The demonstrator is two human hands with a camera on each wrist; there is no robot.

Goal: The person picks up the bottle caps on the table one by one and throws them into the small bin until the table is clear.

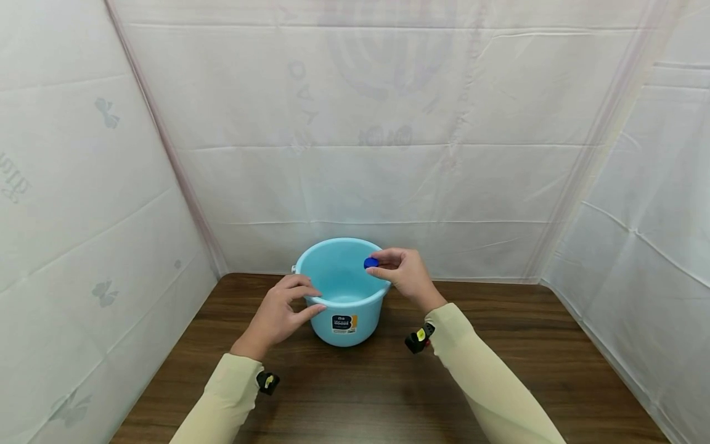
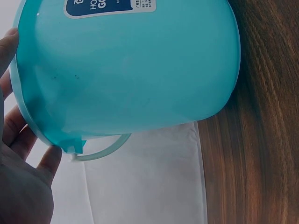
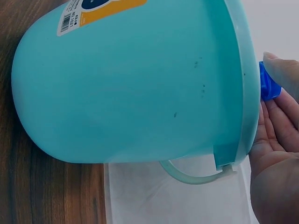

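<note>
A light blue plastic bucket (image 1: 331, 322) stands upright on the table, a printed label on its front. At its near-left rim, my left hand (image 1: 278, 311) grips the edge, thumb outside and fingers over the rim. In the left wrist view, the left hand (image 2: 23, 172) shows at the bucket's (image 2: 140, 79) rim. My right hand (image 1: 409, 271) pinches a small blue cap-like piece (image 1: 371, 263) between thumb and fingers, above the rim's right side. From the right wrist, the blue piece (image 3: 269, 81) appears just beyond the bucket rim; its exact kind is unclear.
The dark wood table (image 1: 344, 401) spreads out on every side of the bucket. White printed sheeting (image 1: 355, 185) hangs behind and along both sides. A pale handle (image 2: 105, 151) hangs at the bucket's far side.
</note>
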